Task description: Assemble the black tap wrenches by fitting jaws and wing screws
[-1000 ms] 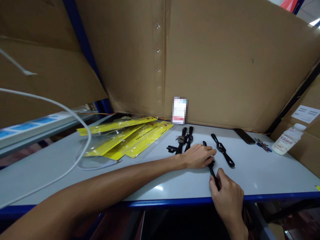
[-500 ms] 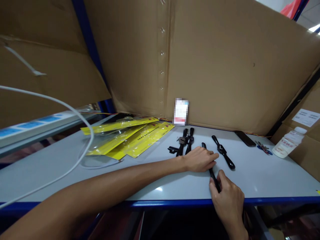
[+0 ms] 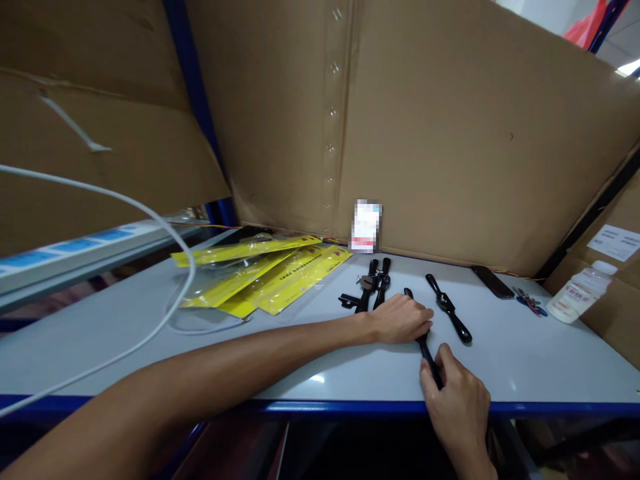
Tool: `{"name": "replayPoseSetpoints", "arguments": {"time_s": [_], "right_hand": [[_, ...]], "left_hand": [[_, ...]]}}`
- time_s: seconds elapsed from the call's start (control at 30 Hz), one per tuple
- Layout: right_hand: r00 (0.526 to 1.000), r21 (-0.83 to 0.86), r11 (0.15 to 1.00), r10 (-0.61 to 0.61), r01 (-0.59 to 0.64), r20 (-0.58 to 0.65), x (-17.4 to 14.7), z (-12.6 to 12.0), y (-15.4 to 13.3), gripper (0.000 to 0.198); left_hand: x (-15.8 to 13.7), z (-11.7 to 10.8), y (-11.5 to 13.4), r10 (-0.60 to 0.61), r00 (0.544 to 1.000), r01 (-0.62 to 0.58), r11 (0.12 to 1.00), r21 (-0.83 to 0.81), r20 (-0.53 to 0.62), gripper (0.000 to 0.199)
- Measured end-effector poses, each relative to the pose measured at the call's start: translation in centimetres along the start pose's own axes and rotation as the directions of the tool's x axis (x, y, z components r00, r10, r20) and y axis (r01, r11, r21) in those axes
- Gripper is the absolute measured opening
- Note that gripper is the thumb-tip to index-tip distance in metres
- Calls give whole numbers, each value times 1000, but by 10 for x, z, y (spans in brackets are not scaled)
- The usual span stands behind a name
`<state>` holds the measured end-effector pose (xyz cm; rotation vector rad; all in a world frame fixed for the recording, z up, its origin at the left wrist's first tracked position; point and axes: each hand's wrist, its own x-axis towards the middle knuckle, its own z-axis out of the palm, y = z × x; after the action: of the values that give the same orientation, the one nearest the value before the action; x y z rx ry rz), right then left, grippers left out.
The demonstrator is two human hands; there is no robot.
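A black spokeshave [image 3: 430,360] lies under both hands at the front of the table. My left hand [image 3: 404,318] is closed over its middle and hides the body. Its far handle sticks out beyond my knuckles. Around the near handle, my right hand [image 3: 457,397] is closed, with thumb and fingers on either side. Another black spokeshave [image 3: 445,304] lies to the right, apart from both hands. Past my left wrist are two more spokeshaves [image 3: 369,283], side by side, and a small black part [image 3: 349,301] beside them.
Yellow cards in clear plastic packaging [image 3: 280,283] are piled at the left. A white cable [image 3: 170,230] loops in front of a power strip [image 3: 75,247]. A phone-like slab [image 3: 493,282], keys [image 3: 529,302] and a white bottle [image 3: 583,291] sit at the right. Cardboard [image 3: 440,133] stands behind.
The view has turned slightly, so the table's contents appear a little farther right. Both hands stay on the same spokeshave; the left fingers have shifted slightly on its middle.
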<state>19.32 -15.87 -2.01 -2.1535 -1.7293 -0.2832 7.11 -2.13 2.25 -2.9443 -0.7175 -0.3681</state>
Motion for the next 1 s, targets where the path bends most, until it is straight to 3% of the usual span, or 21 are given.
{"name": "replayPoseSetpoints", "arguments": {"time_s": [0.2, 0.4, 0.6, 1.0], "right_hand": [[1000, 5, 1000, -9, 9, -26, 0, 1, 1, 11], [999, -7, 1000, -21, 21, -30, 0, 2, 2, 10], [999, -16, 1000, -15, 15, -40, 0, 3, 3, 11], [1000, 3, 1000, -3, 3, -15, 0, 2, 4, 12]], "left_hand": [[-1, 3, 1, 54, 998, -52, 997, 52, -28, 14], [1, 6, -2, 7, 999, -6, 999, 48, -32, 27], [1, 4, 0, -15, 1000, 16, 999, 30, -15, 16], [1, 5, -2, 17, 999, -16, 999, 36, -34, 16]]}}
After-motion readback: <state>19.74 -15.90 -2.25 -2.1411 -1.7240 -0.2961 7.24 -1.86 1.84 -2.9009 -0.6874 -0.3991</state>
